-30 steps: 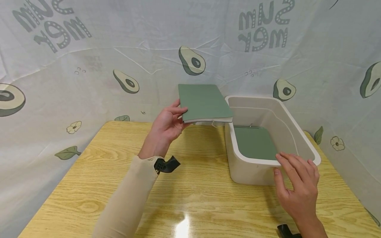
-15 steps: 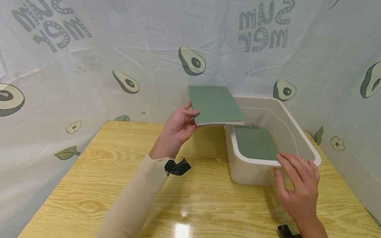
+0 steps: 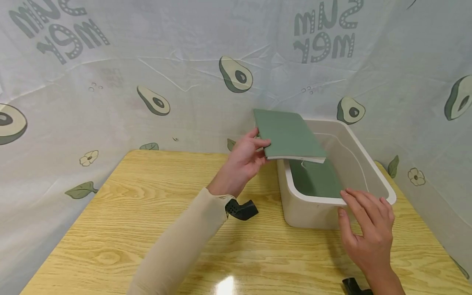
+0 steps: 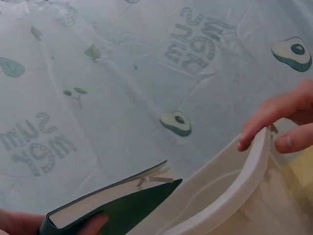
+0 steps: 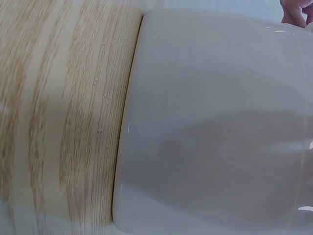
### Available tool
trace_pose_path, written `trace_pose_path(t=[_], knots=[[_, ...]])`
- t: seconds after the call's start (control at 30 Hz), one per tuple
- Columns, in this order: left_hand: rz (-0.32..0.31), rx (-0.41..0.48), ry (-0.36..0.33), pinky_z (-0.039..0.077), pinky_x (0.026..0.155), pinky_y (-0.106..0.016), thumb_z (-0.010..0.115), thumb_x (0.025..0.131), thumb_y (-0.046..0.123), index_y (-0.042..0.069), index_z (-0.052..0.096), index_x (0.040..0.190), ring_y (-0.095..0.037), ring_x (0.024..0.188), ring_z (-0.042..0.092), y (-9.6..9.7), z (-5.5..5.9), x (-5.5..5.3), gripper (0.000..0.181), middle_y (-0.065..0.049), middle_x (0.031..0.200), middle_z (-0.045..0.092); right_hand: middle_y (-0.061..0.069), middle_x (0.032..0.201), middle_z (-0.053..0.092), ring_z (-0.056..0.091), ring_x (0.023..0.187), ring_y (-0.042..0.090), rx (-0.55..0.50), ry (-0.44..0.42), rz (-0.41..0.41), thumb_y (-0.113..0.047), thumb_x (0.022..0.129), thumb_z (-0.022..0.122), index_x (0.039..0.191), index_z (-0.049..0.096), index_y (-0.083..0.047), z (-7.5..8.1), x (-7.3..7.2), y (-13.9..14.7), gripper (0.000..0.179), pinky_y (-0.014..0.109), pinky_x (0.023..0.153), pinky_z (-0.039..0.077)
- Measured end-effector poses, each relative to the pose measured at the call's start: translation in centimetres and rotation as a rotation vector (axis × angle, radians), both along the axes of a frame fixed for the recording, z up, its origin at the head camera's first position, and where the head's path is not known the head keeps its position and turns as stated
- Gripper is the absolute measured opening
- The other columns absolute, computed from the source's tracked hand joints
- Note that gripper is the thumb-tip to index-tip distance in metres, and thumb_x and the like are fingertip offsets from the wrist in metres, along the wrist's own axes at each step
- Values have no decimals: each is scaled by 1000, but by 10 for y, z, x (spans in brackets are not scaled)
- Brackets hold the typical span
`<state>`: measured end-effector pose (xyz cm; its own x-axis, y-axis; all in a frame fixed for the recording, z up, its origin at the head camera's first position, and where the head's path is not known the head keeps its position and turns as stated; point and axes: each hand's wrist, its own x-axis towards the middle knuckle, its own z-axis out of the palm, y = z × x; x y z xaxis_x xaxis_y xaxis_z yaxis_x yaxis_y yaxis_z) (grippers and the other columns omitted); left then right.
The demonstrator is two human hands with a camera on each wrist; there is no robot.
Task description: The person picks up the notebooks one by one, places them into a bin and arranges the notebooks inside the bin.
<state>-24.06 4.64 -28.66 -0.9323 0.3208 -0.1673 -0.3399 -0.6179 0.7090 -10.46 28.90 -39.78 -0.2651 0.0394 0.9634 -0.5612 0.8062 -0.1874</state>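
Observation:
My left hand [image 3: 246, 155] grips a green notebook [image 3: 289, 133] by its left edge, holding it flat and slightly tilted over the left side of a white plastic bin [image 3: 313, 214]. Between its covers show white pages and a ribbon bookmark [image 4: 155, 179] in the left wrist view. At the bottom of the bin lies a second green notebook [image 3: 324, 180], partly covered from sight by the held one. My right hand [image 3: 370, 229] holds the bin's near rim at the right, fingers hooked over it and thumb outside. The right wrist view is filled mostly by the bin's outer wall [image 5: 220, 88].
The bin stands on a wood-grain table [image 3: 110, 217], toward its right side. Behind and around the table hangs a pale sheet [image 3: 184, 45] printed with avocados and lettering. A black wrist camera [image 3: 241, 209] sits on the left sleeve [image 3: 180, 241].
My left hand has carried the notebook to the right and slightly lower, from beside the bin to over its left part. The right hand stays at the rim.

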Motion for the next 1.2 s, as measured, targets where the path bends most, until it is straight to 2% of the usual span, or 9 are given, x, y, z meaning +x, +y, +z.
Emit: trace_pose_path(t=[0.1, 0.2, 0.3, 0.37, 0.6, 0.73, 0.8, 0.87, 1.2], knots=[[-4, -17, -17, 48, 118, -43, 49, 103, -10, 22, 38, 166, -34, 140, 52, 9, -2, 0, 71, -9, 157, 47, 27, 109, 76, 61, 108, 45, 3, -1, -3, -35, 107, 63, 110, 80, 4, -4, -1, 3, 43, 46, 118, 32], [-3, -61, -34, 59, 93, -25, 51, 102, -10, 24, 37, 167, -29, 127, 59, 17, -4, 0, 74, -10, 154, 51, 26, 109, 76, 62, 109, 44, 4, 1, -6, -35, 106, 64, 110, 80, 3, -6, -3, 5, 42, 47, 117, 33], [-11, -110, -25, 45, 61, -17, 53, 102, -9, 23, 41, 164, -25, 105, 61, 24, -6, 1, 71, -11, 141, 58, 27, 108, 76, 61, 108, 45, 2, 4, -7, -35, 106, 63, 109, 80, 5, -3, -1, 1, 43, 46, 118, 33], [-8, -126, -16, 39, 56, -17, 54, 101, -9, 21, 45, 162, -24, 97, 59, 29, -7, 2, 69, -10, 131, 61, 28, 108, 75, 60, 107, 46, 1, 2, -5, -34, 107, 63, 108, 79, 6, -1, -1, 0, 43, 46, 118, 32], [-24, -132, -6, 45, 58, -19, 54, 99, -10, 20, 49, 159, -25, 93, 59, 46, -10, 3, 67, -7, 115, 60, 30, 107, 75, 59, 106, 48, 4, -1, -9, -36, 107, 61, 108, 79, 6, 1, 0, -1, 46, 43, 119, 31], [-41, -135, 1, 61, 90, -34, 54, 101, -10, 18, 46, 160, -29, 106, 65, 55, -8, 4, 66, -8, 122, 62, 29, 107, 75, 60, 107, 47, 3, 3, -7, -35, 107, 62, 108, 79, 6, 1, -1, -1, 45, 44, 118, 31], [-45, -118, 0, 56, 108, -48, 53, 101, -11, 16, 47, 159, -31, 114, 66, 59, -7, 6, 65, -10, 125, 63, 29, 108, 75, 60, 107, 47, 6, 2, -4, -35, 107, 62, 109, 79, 6, 1, -1, 0, 44, 43, 118, 31], [-44, -92, -9, 50, 116, -52, 52, 101, -12, 15, 47, 159, -33, 120, 65, 63, -6, 7, 65, -11, 127, 62, 29, 108, 75, 60, 107, 46, 6, 2, -2, -35, 107, 62, 109, 79, 6, 0, -2, 0, 44, 43, 118, 31], [-26, -116, -20, 48, 114, -60, 55, 99, -13, 12, 49, 155, -44, 132, 62, 84, 0, 10, 61, -12, 123, 59, 30, 108, 75, 59, 107, 48, 11, -6, -14, -36, 108, 61, 109, 79, 6, 1, -1, 1, 46, 43, 120, 31]])
